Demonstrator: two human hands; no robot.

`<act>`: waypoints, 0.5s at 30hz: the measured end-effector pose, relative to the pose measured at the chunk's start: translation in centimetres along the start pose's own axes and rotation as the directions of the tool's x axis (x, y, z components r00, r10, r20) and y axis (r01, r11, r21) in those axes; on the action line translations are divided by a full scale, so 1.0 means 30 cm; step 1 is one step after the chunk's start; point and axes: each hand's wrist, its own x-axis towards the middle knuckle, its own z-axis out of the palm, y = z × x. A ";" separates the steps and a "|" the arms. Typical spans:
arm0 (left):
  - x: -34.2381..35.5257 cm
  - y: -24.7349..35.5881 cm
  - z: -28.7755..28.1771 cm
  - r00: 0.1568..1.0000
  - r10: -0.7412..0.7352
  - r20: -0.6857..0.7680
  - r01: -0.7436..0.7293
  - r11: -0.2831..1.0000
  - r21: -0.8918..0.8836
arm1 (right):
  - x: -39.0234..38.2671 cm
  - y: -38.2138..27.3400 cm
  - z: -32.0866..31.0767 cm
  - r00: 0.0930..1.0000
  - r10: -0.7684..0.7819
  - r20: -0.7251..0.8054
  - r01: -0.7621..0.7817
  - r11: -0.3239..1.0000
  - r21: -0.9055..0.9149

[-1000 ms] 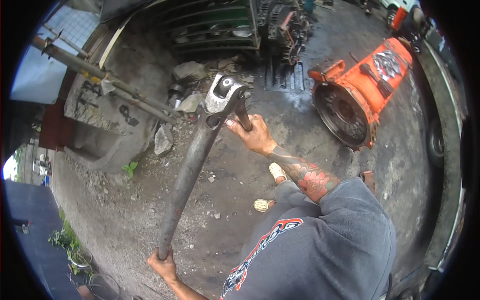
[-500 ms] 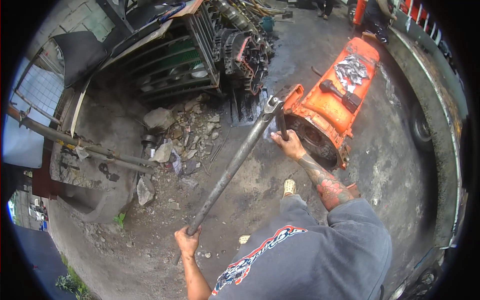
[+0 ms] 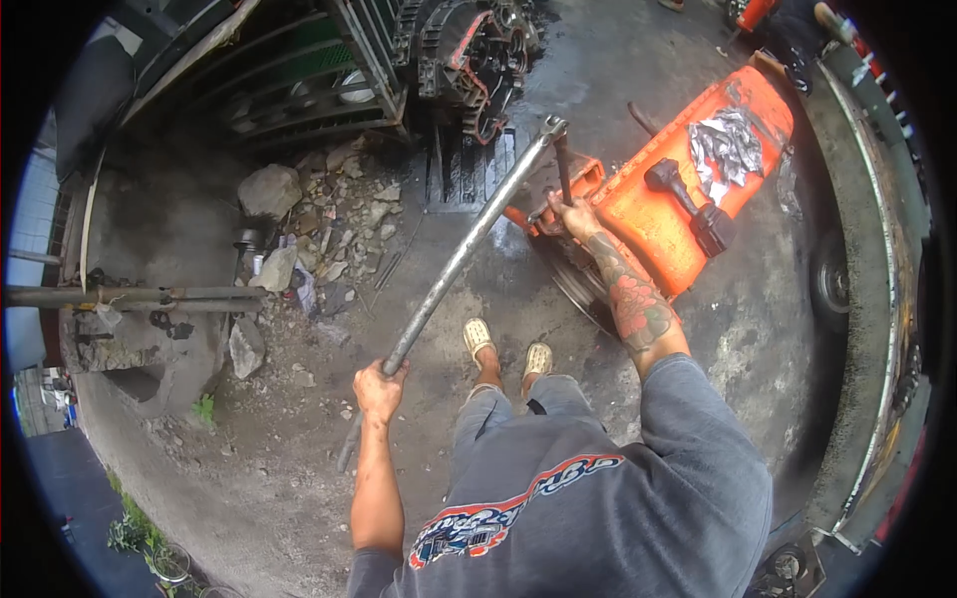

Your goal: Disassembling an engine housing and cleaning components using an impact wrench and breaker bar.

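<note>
My left hand clasps the metal pole, my right hand its side rod. An orange housing lies right, rubble left.

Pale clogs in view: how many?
2. Left clog, up and right of the left hand in the picture; right clog, below the right hand. Both worn. More may be hidden near the top edge.

Smooth, shiny metal bar, scuffed painted casing, matt cloth shirt, rough ground
</note>
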 end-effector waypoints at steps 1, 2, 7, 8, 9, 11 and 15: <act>0.061 0.003 0.033 1.000 0.003 0.021 -0.003 1.000 0.002 | 0.048 0.014 -0.017 0.999 -0.020 -0.038 0.015 0.990 -0.140; 0.133 0.012 0.069 0.996 0.081 0.036 -0.080 0.996 -0.032 | 0.084 0.034 -0.044 0.985 -0.090 -0.150 0.046 0.960 -0.276; 0.337 -0.009 0.139 0.989 0.046 0.138 -0.041 0.998 -0.037 | 0.208 0.091 -0.060 0.978 0.047 -0.201 -0.100 0.959 -0.265; 0.359 -0.015 0.138 0.985 0.134 0.104 -0.126 0.989 -0.078 | 0.218 0.098 -0.052 0.972 0.005 -0.233 -0.062 0.970 -0.237; 0.384 -0.021 0.135 0.981 0.163 0.104 -0.157 0.985 -0.069 | 0.218 0.104 -0.047 0.979 -0.073 -0.188 0.045 0.987 -0.152; 0.431 -0.025 0.126 0.979 0.161 0.124 -0.155 0.986 -0.058 | 0.225 0.108 -0.033 0.977 0.013 -0.214 -0.045 0.989 -0.144; 0.515 -0.019 0.094 0.975 0.134 0.180 -0.131 0.991 -0.028 | 0.231 0.106 -0.003 0.962 -0.062 -0.265 0.004 0.977 -0.212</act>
